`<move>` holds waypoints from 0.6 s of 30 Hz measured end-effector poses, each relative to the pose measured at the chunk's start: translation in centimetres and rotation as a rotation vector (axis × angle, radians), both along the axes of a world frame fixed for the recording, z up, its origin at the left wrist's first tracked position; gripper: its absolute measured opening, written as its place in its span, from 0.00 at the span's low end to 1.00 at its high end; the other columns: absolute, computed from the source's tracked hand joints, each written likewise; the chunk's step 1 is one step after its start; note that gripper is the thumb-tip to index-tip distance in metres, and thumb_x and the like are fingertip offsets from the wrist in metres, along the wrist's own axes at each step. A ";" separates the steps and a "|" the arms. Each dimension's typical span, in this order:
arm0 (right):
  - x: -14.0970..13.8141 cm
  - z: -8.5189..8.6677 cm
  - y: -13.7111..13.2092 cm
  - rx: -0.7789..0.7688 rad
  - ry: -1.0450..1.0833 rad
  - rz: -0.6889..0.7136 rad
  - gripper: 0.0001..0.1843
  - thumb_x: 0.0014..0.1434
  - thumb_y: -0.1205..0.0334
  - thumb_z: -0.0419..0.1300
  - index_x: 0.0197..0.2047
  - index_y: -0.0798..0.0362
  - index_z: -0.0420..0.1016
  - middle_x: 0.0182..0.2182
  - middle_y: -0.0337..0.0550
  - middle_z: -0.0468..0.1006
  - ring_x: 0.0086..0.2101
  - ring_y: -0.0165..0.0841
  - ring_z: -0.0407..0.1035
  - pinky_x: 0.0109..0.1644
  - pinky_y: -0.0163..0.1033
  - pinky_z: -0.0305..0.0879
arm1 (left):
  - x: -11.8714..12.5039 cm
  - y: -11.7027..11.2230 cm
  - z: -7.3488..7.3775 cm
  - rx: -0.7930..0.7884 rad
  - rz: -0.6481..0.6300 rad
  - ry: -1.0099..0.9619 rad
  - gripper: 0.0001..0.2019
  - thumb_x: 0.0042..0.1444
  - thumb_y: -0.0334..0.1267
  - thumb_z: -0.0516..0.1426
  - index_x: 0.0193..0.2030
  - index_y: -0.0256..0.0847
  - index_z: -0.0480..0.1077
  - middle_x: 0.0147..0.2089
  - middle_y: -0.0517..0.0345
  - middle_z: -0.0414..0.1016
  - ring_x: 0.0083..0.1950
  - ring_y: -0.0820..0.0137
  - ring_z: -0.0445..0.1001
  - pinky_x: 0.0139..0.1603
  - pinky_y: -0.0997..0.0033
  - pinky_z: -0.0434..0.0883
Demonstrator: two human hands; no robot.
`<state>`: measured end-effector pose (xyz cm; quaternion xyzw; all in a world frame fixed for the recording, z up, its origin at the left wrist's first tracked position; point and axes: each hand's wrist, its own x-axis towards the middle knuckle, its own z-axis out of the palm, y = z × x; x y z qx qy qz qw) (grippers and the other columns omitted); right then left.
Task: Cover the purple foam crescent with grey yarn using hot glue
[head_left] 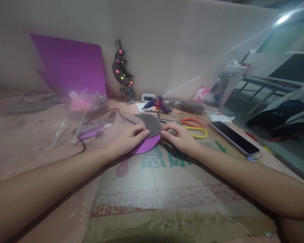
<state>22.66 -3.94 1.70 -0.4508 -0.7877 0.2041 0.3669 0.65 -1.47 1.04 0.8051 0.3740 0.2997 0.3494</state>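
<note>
A round grey disc [150, 123] with a fine ribbed, string-like surface sits between my hands, above a cardboard sheet. Under its near edge shows a piece of purple paper [146, 145]. My left hand [131, 135] pinches the disc's left near edge between thumb and fingers. At its right edge, my right hand [177, 135] has thumb and fingertips closed on the rim. Just beyond the right hand lie scissors [192, 126] with one orange and one yellow handle loop. The undersides of the disc and paper are hidden.
The cardboard sheet [167, 179] covers the table's front. Behind are a blue glue gun [157, 104], a small white clock [148, 98] and a grey yarn bundle [186, 106]. A phone [234, 137] lies right. Purple card [73, 65] and a moon-shaped ornament [120, 69] are at the wall.
</note>
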 end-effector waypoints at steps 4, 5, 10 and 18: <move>-0.1 0.0 0.0 -0.001 -0.001 -0.009 0.08 0.59 0.59 0.57 0.32 0.53 0.72 0.33 0.41 0.76 0.38 0.35 0.70 0.46 0.40 0.63 | 0.0 0.0 0.0 0.028 -0.001 0.002 0.17 0.59 0.50 0.51 0.29 0.39 0.67 0.27 0.62 0.67 0.30 0.71 0.64 0.31 0.72 0.60; -0.1 0.0 0.0 0.002 -0.007 -0.009 0.08 0.59 0.59 0.57 0.32 0.52 0.72 0.33 0.41 0.76 0.38 0.35 0.70 0.46 0.40 0.63 | 0.0 -0.1 -0.1 0.039 0.003 0.021 0.16 0.58 0.50 0.52 0.30 0.39 0.69 0.28 0.61 0.69 0.31 0.70 0.65 0.32 0.72 0.61; -0.1 0.0 -0.2 0.006 -0.039 0.013 0.09 0.60 0.57 0.56 0.33 0.52 0.72 0.34 0.42 0.76 0.38 0.35 0.70 0.46 0.40 0.63 | 0.0 -0.1 -0.1 0.054 -0.001 0.088 0.15 0.57 0.49 0.54 0.36 0.38 0.72 0.35 0.57 0.75 0.37 0.66 0.70 0.36 0.69 0.64; 0.0 -0.1 -0.3 0.022 -0.045 0.009 0.11 0.63 0.56 0.54 0.34 0.53 0.72 0.34 0.41 0.76 0.37 0.33 0.70 0.44 0.38 0.63 | 0.0 -0.1 0.0 0.052 -0.040 0.106 0.14 0.57 0.48 0.55 0.38 0.39 0.72 0.37 0.57 0.77 0.39 0.65 0.72 0.38 0.69 0.66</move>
